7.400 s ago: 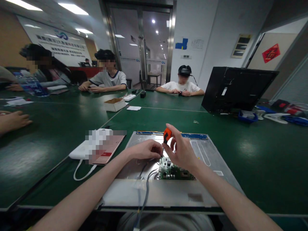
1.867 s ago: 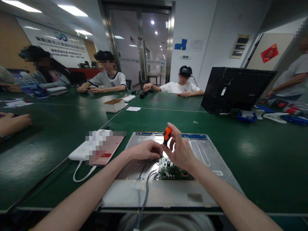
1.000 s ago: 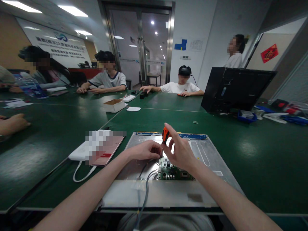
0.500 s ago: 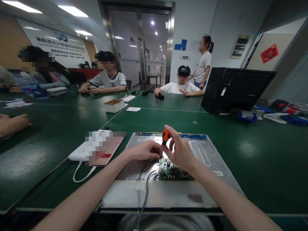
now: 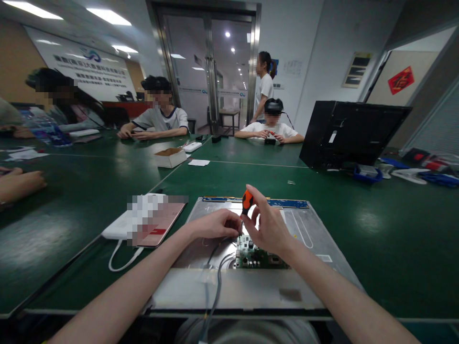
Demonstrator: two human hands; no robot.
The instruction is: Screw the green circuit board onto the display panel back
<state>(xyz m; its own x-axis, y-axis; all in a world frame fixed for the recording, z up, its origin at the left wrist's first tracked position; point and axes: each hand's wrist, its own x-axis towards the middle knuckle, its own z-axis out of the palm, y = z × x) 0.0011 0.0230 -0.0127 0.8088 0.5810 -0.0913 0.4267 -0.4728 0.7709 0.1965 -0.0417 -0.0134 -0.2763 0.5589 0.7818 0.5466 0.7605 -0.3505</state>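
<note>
Upright over the metal back of a display panel (image 5: 201,289) stands an orange and black screwdriver (image 5: 247,201). My right hand (image 5: 269,228) is closed on its handle, index finger on the top end. The shaft points down to the far left corner of a green circuit board (image 5: 253,255), which lies on the panel. At that corner my left hand (image 5: 220,223) is closed in a pinch by the shaft tip; what its fingertips hold, if anything, is hidden. Grey cables (image 5: 219,282) run from the board's left side over the panel's near edge.
Left of the panel lie a white power bank (image 5: 118,224) with a white cable and a pinkish phone (image 5: 163,229). An open box (image 5: 170,157) and a black monitor (image 5: 353,134) stand farther back on the green table (image 5: 405,229). Several people are around the table.
My hands and the screwdriver stay almost where they were. Across the table, a seated person has brought both hands together, and a standing person has moved left.
</note>
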